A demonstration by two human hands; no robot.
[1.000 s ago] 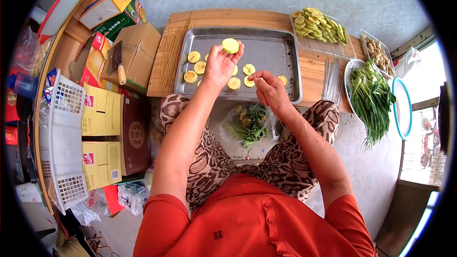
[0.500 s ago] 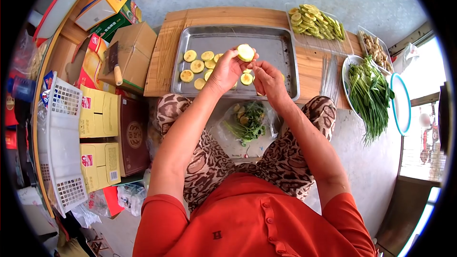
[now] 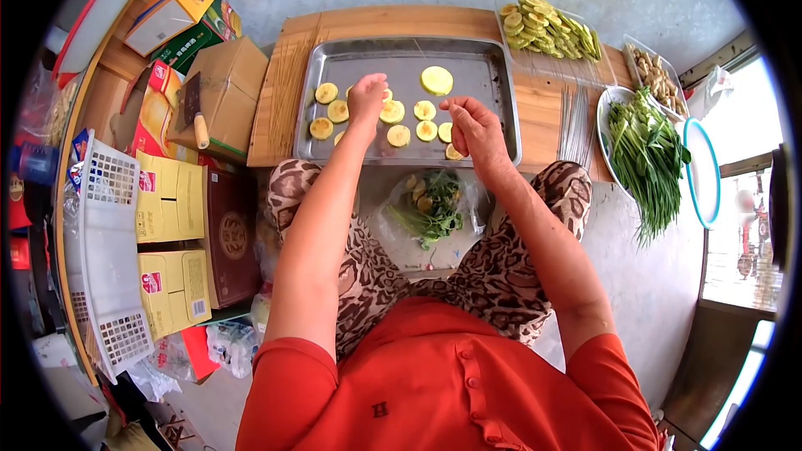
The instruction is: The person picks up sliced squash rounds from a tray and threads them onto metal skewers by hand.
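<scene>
A large pale green-yellow slice [image 3: 436, 80] is above the metal tray [image 3: 514, 127], just beyond the fingertips of my right hand [image 3: 476, 132]. My right hand is closed in a pinch; a faint thin stick runs from it past the slice. My left hand [image 3: 368, 100] is over the tray's middle, palm turned inward, fingers loosely bent and apart from the large slice; nothing shows in it. Several smaller round slices [image 3: 398, 135] lie on the tray around and between both hands. Part of the left hand's fingers is hidden.
Thin sticks lie on the wooden table [image 3: 276, 117], left and right of the tray. Beyond are a container of stacked slices [image 3: 547, 29], ginger-like pieces [image 3: 656, 79] and a bowl of greens [image 3: 647, 146]. Below hangs a bag of greens [image 3: 430, 205]. Boxes [image 3: 221, 96] stand left.
My left hand has let go of the large slice and moved left over the tray. The slice now stays near my right hand, which remains pinched. The whole view has shifted slightly.
</scene>
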